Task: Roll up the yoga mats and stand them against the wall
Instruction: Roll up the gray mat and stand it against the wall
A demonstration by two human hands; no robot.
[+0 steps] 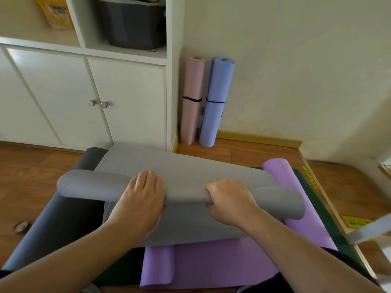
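Two hands hold a partly rolled grey mat (pixel 182 185). The left hand (pixel 139 199) lies flat on it; the right hand (pixel 230 199) grips it. Rolled pink mat (pixel 191 100) and blue mat (pixel 215 102) stand at twelve o'clock.

A grey yoga mat (pixel 190 176), partly rolled, lies under both hands; 2 rolled mats, pink (pixel 191 100) and blue (pixel 218 102), stand beyond them.

Far left of me stands a white cabinet (pixel 63 98), its two doors shut, with two round metal knobs (pixel 97 104) side by side. In the open shelf above sits a dark grey storage bin (pixel 133 24), and left of that a yellow bag (pixel 56 12). On the wooden floor (pixel 243 154) at near left lies a roll of tape (pixel 20 226).
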